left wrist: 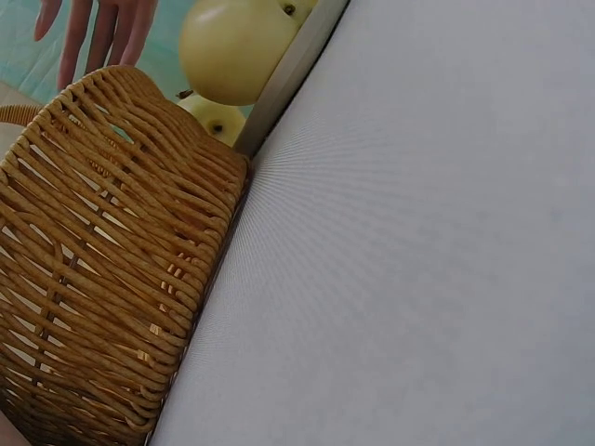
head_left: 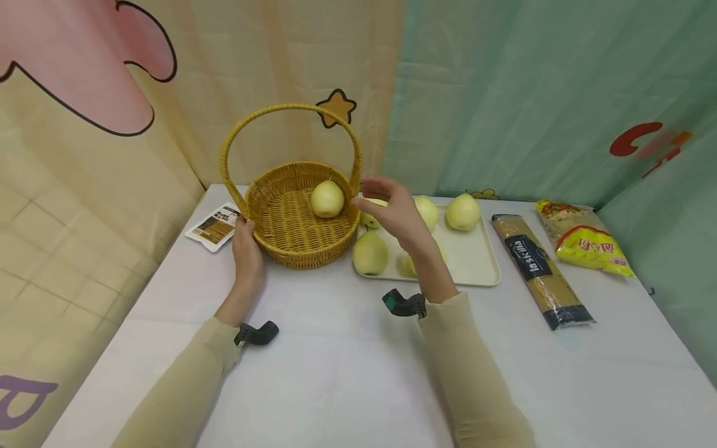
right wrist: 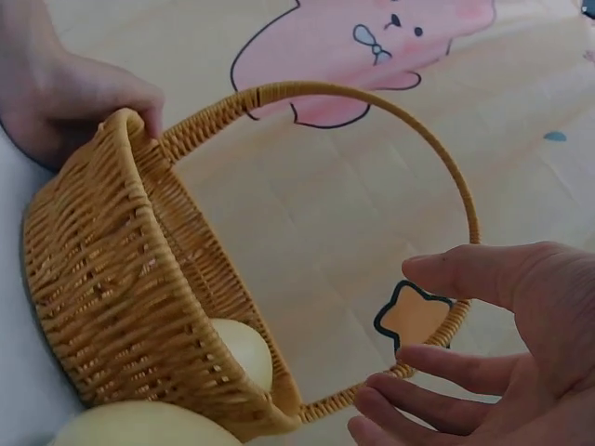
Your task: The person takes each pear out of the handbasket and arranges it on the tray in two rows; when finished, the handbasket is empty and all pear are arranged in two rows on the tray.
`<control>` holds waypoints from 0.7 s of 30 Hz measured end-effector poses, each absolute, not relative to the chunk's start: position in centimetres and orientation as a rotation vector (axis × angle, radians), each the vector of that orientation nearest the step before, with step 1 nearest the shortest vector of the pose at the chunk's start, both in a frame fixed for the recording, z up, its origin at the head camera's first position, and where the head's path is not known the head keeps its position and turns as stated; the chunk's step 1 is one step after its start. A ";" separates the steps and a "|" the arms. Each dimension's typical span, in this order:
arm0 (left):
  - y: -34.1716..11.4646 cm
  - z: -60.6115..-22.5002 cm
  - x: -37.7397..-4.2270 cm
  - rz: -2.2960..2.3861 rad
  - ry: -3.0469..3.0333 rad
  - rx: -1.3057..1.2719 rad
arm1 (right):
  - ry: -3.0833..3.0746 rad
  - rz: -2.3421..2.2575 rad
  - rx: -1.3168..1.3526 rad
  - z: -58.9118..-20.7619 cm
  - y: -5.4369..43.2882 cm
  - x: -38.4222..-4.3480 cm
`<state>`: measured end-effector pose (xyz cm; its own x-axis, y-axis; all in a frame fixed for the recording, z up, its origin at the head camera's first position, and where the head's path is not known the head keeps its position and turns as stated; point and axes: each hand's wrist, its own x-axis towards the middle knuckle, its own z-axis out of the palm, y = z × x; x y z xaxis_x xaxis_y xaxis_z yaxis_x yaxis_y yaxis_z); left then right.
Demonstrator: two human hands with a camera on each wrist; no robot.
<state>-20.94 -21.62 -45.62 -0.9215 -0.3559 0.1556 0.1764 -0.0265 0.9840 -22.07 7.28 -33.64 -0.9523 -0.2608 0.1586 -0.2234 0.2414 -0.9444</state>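
Note:
A round wicker basket with a tall arched handle stands on the table, one pale yellow-green pear inside it at the right. My left hand grips the basket's left rim beside the foot of the handle; in the right wrist view its fingertips reach over the edge. Close to the opposite side of the basket, my right hand is raised with fingers extended and thumb apart, holding nothing. Under and around it, several more pears lie on a cream tray; the forearm partly covers one.
Left of the basket lies a small white-and-brown packet. To the right of the tray are a long pasta packet and a yellow-and-red bag. A patterned curtain hangs behind the table.

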 end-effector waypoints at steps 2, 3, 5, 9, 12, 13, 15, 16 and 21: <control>-21.5 -45.6 -20.9 -1.995 -1.900 0.192 | 2.423 -1.877 -0.492 -33.8 6.3 -22.4; -21.5 -45.5 -20.9 -1.992 -1.897 0.194 | 2.413 -1.884 -0.497 -33.9 5.8 -22.7; -21.4 -45.5 -20.9 -1.992 -1.886 0.199 | 2.393 -1.895 -0.506 -34.1 4.9 -23.1; -21.4 -45.4 -21.0 -2.003 -1.869 0.200 | 2.407 -1.929 -0.495 -34.6 2.8 -24.1; -21.5 -45.4 -20.9 -1.995 -1.882 0.217 | 2.492 -1.927 -0.474 -35.2 1.3 -24.5; -21.6 -45.4 -20.9 -1.993 -1.882 0.223 | 2.518 -1.927 -0.467 -35.4 0.8 -24.6; -21.7 -45.4 -20.8 -1.979 -1.892 0.236 | 2.565 -1.920 -0.453 -35.8 -0.2 -24.8; -21.8 -45.3 -20.8 -1.976 -1.891 0.239 | 2.579 -1.916 -0.449 -36.0 -0.6 -24.9; -21.7 -45.5 -21.0 -1.971 -1.898 0.222 | 2.681 -1.823 -0.409 -37.0 -1.5 -25.8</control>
<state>-21.01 -21.72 -45.47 -0.9097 -0.3849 0.1556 0.1700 -0.0035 0.9854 -25.80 -1.51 -37.03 -0.9607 -0.1344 0.2427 -0.2751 0.3487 -0.8959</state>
